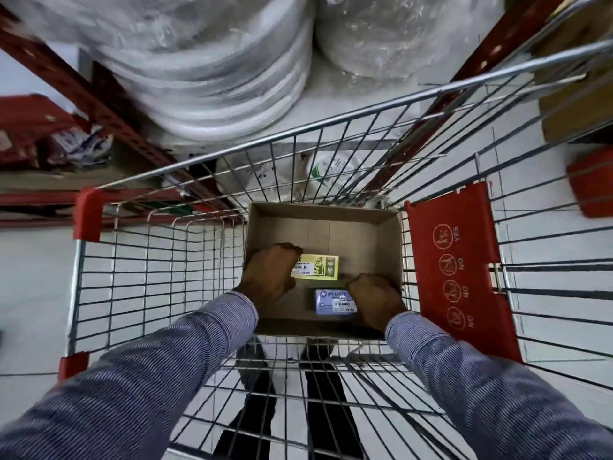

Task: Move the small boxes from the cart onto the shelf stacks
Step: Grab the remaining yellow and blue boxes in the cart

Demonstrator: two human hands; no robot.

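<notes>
Left grip [270,275] curls over the yellow box [318,267]; right grip [376,298] curls beside the blue box [335,302]. Whether either has closed is not discernible. Both boxes lie in the carton [388,240] inside the cart [139,260]. Pickup step; next requires secure hold, then lift.

Left hand [270,275] on yellow box [316,267], right hand [376,298] on blue box [335,302]

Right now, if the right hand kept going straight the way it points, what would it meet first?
Probably the yellow box: the right hand points forward-left, fingers curled beside the blue box, inside the cardboard carton. Depth is unclear.
</notes>
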